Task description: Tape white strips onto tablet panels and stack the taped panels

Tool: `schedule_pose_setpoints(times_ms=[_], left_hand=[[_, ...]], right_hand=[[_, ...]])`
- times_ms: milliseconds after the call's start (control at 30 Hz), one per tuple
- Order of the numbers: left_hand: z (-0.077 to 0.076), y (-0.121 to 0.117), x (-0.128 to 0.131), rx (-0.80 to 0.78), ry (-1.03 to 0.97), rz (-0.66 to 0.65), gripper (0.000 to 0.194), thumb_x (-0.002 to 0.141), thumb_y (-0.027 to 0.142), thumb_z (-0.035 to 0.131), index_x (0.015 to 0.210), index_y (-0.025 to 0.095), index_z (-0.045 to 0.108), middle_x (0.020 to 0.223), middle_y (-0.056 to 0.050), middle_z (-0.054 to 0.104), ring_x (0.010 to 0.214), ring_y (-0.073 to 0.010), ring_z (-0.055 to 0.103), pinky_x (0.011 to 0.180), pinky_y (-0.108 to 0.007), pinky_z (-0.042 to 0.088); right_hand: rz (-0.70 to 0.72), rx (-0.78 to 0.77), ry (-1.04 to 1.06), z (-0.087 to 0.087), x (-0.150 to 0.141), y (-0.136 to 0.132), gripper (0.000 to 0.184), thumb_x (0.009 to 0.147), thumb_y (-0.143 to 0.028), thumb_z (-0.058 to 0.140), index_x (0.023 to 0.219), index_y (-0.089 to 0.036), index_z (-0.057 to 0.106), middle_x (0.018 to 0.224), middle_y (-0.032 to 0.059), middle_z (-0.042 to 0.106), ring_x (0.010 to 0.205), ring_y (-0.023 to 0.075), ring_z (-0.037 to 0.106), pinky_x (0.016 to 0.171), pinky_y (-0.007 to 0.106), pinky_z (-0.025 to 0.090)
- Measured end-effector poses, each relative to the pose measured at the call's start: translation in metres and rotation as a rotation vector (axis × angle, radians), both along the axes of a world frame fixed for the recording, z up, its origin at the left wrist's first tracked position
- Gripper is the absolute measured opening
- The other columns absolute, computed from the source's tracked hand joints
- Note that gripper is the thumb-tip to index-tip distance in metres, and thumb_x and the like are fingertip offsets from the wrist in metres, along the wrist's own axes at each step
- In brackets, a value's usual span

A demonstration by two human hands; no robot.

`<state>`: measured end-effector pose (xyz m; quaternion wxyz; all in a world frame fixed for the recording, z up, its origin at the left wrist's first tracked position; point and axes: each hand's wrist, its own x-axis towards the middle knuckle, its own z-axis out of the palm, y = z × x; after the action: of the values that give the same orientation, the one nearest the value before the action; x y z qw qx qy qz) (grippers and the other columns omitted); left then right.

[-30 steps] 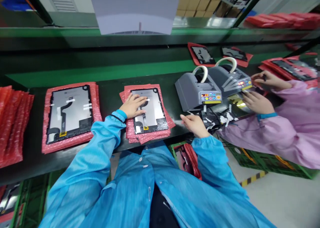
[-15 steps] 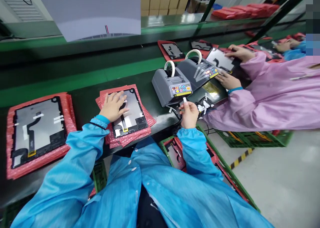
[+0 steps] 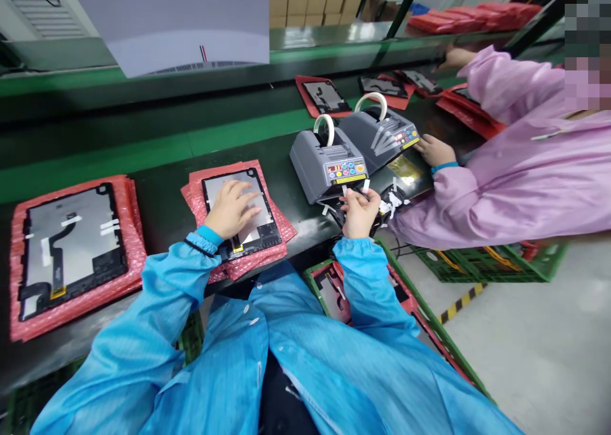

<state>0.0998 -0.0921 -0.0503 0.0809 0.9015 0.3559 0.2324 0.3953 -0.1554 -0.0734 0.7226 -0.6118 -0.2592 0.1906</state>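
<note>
My open left hand point(image 3: 231, 209) lies flat on the tablet panel point(image 3: 265, 215), its long axis running away from me; my right grip point(image 3: 360, 214) pinches white tape point(image 3: 366, 185) beside the tape dispenser point(image 3: 328, 161).

The left hand point(image 3: 232, 209) lies palm down at eleven o'clock, its fingers spread and slightly curved. The right hand point(image 3: 360, 214) is raised at about one o'clock, its fingertips point(image 3: 351, 194) pinched against the thumb. The left arm point(image 3: 176, 282) and right arm point(image 3: 367, 282) reach forward in blue sleeves, bent at the elbows (a snug cuff circles the left wrist point(image 3: 205, 240)), with the hands well apart.
</note>
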Motion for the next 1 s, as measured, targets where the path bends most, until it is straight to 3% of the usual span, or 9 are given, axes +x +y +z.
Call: schedule_pose_setpoints(times_ms=[167,367,500,600,733,1000], left_hand=[[0.007,-0.006,0.018,-0.099,-0.109,-0.02,0.035,0.09,0.043,0.05,0.107,0.017,0.067,0.109,-0.012,0.065,0.105,-0.0271,0.055,0.099,-0.049,0.041],[0.029,-0.018,0.049,-0.306,-0.284,-0.116,0.026,0.087,0.04,0.059,0.098,0.017,0.066,0.089,-0.006,0.068,0.088,-0.0194,0.06,0.088,-0.036,0.046],[0.03,-0.019,0.044,-0.397,-0.302,-0.082,0.018,0.085,0.033,0.062,0.075,0.017,0.062,0.077,-0.003,0.065,0.079,-0.0167,0.058,0.083,-0.032,0.045],[0.025,-0.02,0.033,-0.477,-0.351,0.027,0.019,0.083,0.029,0.062,0.068,0.017,0.058,0.072,-0.001,0.062,0.072,-0.0146,0.055,0.075,-0.028,0.044],[0.018,-0.02,0.021,-0.574,-0.434,0.171,0.017,0.08,0.028,0.062,0.068,0.017,0.059,0.069,0.001,0.06,0.065,-0.0126,0.051,0.067,-0.026,0.042],[0.008,-0.017,0.019,-0.633,-0.447,0.236,0.017,0.079,0.03,0.062,0.069,0.017,0.06,0.065,0.002,0.059,0.063,-0.0124,0.05,0.063,-0.025,0.041]], right_hand=[[0.09,0.047,-0.114,0.005,-0.005,-0.01,0.052,0.068,-0.035,0.071,0.093,-0.027,0.026,0.069,-0.008,0.059,0.058,0.0107,0.059,0.054,0.022,0.043],[0.589,0.026,-0.356,0.029,-0.05,-0.028,0.046,0.076,-0.032,0.069,0.099,-0.027,0.029,0.073,-0.0061,0.063,0.064,0.0121,0.061,0.066,0.027,0.048],[0.805,-0.03,-0.423,0.035,-0.076,-0.019,0.043,0.08,-0.038,0.067,0.1,-0.026,0.031,0.073,-0.0049,0.063,0.066,0.0133,0.062,0.066,0.029,0.048],[0.858,-0.089,-0.367,0.032,-0.083,-0.006,0.048,0.078,-0.042,0.068,0.101,-0.027,0.029,0.078,-0.0028,0.065,0.072,0.0152,0.064,0.069,0.03,0.05],[0.829,-0.128,-0.224,0.023,-0.085,0.009,0.053,0.074,-0.044,0.071,0.1,-0.027,0.028,0.081,-0.0022,0.066,0.074,0.0148,0.064,0.072,0.031,0.051],[0.951,-0.187,-0.126,0.015,-0.097,0.024,0.055,0.069,-0.038,0.073,0.097,-0.027,0.027,0.071,-0.0072,0.06,0.066,0.013,0.06,0.066,0.028,0.047]])
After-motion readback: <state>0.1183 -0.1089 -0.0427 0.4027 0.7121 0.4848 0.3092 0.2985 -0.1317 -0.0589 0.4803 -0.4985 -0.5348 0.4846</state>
